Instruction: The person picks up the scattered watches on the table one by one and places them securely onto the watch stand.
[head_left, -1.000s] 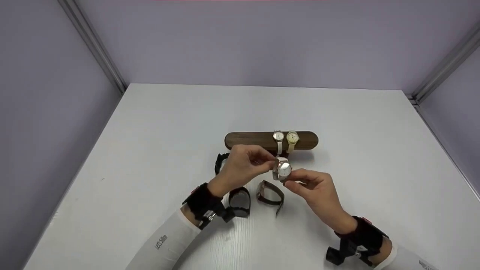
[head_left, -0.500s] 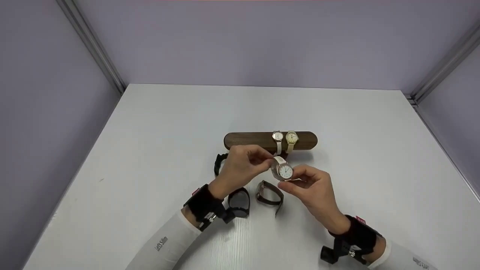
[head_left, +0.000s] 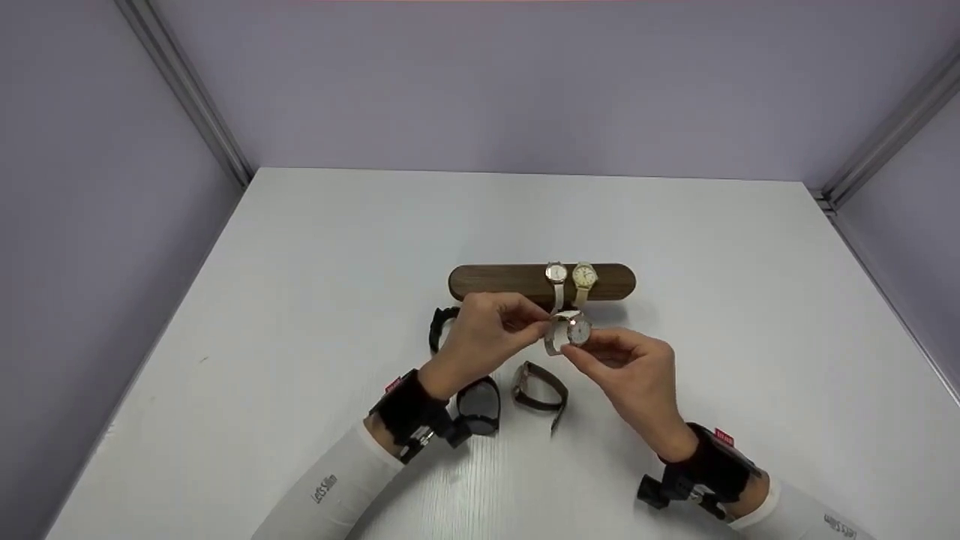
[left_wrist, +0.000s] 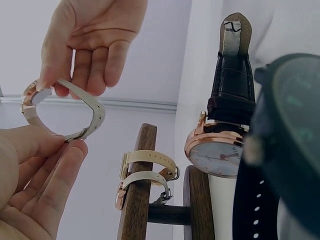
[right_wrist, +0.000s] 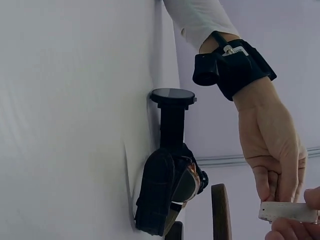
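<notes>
The white-dial watch (head_left: 574,331) is up off the table (head_left: 300,300), held between both hands just in front of the wooden stand (head_left: 495,281). The left hand (head_left: 487,337) comes at it from the left, thumb and fingertips pinched on the pale strap beside the case. The right hand (head_left: 634,367) comes from below and to the right, its fingertips closed on the case and on the strap under it. So the watch sits right at the tips of both hands, not in either palm, with its dial turned up and towards the person.

In the left wrist view the pale strap (left_wrist: 85,112) curves in a closed loop between the two sets of fingers, the rose-gold case (left_wrist: 31,97) at its upper left under the right hand's fingertips (left_wrist: 95,75). In the right wrist view a short stretch of the strap (right_wrist: 287,211) shows, nipped by the left hand's fingers (right_wrist: 272,182).

On the stand behind, two watches hang side by side: a small white-strapped watch (head_left: 556,274) and a cream-strapped watch (head_left: 584,277), touching or nearly so. On the table below the hands lie a brown-strapped watch (head_left: 538,387), a black watch (head_left: 478,405) just left of it, and another black watch (head_left: 439,327) partly hidden behind the left hand.
</notes>
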